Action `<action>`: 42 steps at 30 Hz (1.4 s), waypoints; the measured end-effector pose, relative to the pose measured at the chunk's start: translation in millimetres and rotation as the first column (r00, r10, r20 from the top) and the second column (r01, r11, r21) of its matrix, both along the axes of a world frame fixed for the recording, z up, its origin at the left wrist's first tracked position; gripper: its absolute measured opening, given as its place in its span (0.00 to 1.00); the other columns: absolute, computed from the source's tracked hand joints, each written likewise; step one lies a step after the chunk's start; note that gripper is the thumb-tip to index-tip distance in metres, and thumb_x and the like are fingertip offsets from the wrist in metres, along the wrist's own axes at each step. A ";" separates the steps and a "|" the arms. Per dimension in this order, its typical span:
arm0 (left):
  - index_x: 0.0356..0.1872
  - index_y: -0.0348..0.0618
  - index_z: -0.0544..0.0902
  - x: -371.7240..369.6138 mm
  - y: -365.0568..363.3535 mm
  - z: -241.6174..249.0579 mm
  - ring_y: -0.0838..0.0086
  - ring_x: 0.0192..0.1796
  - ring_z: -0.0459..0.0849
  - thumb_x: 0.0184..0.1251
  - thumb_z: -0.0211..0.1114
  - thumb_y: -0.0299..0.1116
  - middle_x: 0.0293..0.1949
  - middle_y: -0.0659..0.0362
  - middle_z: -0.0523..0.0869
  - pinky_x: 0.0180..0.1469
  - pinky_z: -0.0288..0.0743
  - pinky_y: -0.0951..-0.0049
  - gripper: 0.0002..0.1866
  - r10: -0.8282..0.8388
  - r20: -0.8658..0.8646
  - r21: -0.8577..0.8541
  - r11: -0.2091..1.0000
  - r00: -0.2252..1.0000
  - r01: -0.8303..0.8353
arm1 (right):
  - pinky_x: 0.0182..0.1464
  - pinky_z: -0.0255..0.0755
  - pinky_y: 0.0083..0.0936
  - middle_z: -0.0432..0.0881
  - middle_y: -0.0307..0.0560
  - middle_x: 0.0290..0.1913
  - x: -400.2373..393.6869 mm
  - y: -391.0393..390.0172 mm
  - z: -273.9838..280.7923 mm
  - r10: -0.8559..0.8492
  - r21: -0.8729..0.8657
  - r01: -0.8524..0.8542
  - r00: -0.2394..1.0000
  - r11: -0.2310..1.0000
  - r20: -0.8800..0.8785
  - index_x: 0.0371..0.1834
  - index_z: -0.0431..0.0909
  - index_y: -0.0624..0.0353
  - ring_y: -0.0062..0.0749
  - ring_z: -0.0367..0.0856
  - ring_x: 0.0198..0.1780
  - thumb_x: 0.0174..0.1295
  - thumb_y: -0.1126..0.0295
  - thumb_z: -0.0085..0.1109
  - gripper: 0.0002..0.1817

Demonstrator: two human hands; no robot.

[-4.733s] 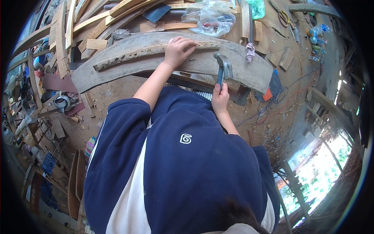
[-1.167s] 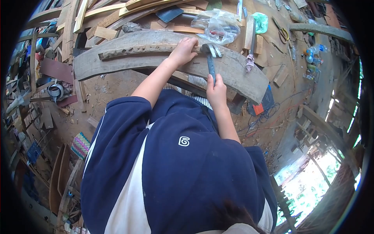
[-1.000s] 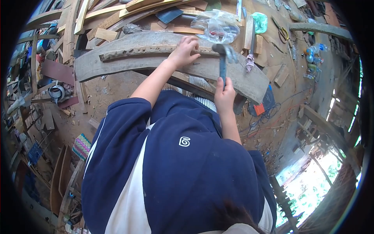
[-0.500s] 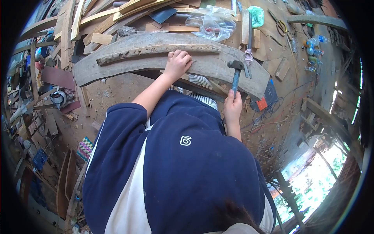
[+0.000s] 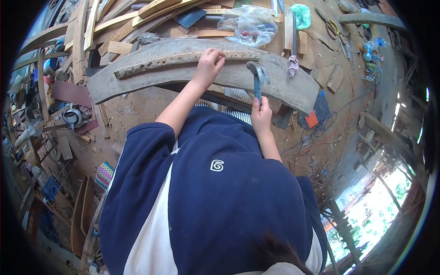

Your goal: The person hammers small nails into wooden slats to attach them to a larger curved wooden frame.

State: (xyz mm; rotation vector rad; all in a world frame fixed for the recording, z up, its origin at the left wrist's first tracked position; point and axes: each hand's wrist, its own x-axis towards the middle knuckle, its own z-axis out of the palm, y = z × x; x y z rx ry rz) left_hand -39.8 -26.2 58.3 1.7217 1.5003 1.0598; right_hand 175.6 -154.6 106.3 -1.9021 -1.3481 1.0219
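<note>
A claw hammer (image 5: pixel 257 86) is in my right hand (image 5: pixel 261 118), fingers wrapped round its handle. The hammer head is over the right part of a wide curved wooden board (image 5: pixel 288 87), near the right end of a narrow rough wood strip (image 5: pixel 156 65) lying on it. My left hand (image 5: pixel 210 66) rests at that strip, fingers curled together near its right part. Whatever those fingers pinch, if anything, is hidden or too small to name.
Beyond the board lie a clear plastic bag (image 5: pixel 251 27), a green bag (image 5: pixel 300 17), scissors (image 5: pixel 328 24) and wood offcuts (image 5: pixel 120 47). A crumpled pinkish scrap (image 5: pixel 293 65) lies on the board. Cables (image 5: pixel 323 123) run along the floor at right; a tape roll (image 5: pixel 72 117) is at left.
The hammer has moved left, closer to my left hand and the strip's right end. My left hand has lifted slightly and its fingers have drawn together.
</note>
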 end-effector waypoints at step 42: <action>0.44 0.46 0.85 1.3 17.6 -27.1 0.63 0.43 0.86 0.59 0.70 0.24 0.36 0.57 0.86 0.45 0.81 0.66 0.11 0.003 0.156 -0.053 0.999 0.988 0.005 | 0.30 0.72 0.37 0.78 0.56 0.22 -3.8 -20.5 -36.2 0.109 -0.108 -0.106 0.994 0.989 0.027 0.40 0.75 0.62 0.49 0.79 0.24 0.74 0.57 0.54 0.16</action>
